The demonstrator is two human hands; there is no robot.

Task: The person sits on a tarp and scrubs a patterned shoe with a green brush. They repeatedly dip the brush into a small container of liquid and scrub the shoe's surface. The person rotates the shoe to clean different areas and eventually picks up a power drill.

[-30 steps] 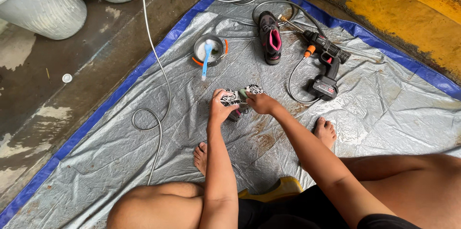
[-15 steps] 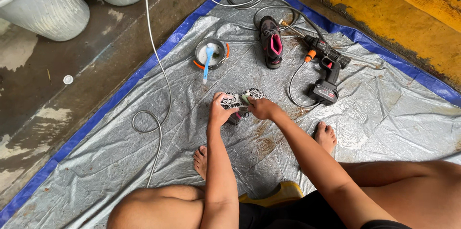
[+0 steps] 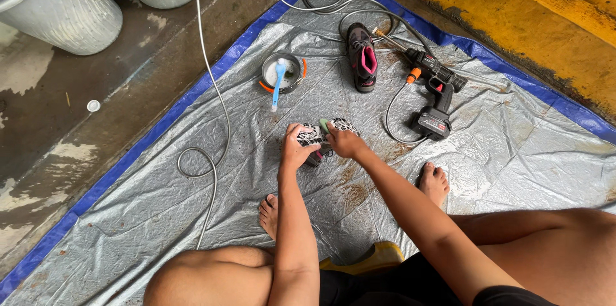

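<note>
Gripping a black-and-white patterned shoe (image 3: pixel 326 134) on both sides, your left hand (image 3: pixel 296 147) and right hand (image 3: pixel 345 142) sit close together over the middle of the grey tarpaulin (image 3: pixel 500 152), fingers curled around the shoe and holding it just above or on the sheet; which, you cannot tell from this view. A small pale green object (image 3: pixel 324 124), perhaps a sponge or scrubber, shows between the two hands at the shoe's top. Compared with half a second and a full second ago, little has shifted: the same two-handed hold, the same spot on the sheet, only a slight turn of the shoe between the palms, which suggests the work on this shoe is mid-way rather than finishing. Your bare feet (image 3: pixel 434 181) rest on the tarpaulin on either side of the arms. Beyond the hands lie a round metal bowl (image 3: pixel 292 76) with a blue-handled brush (image 3: pixel 277 88) propped in it, a dark shoe with pink lining (image 3: pixel 363 57), and a black-and-red cordless spray gun (image 3: pixel 433 91) joined to a grey hose (image 3: pixel 208 88) that loops across the blue-edged sheet. Two pale bins (image 3: pixel 58 11) stand on the wet concrete at upper left.
</note>
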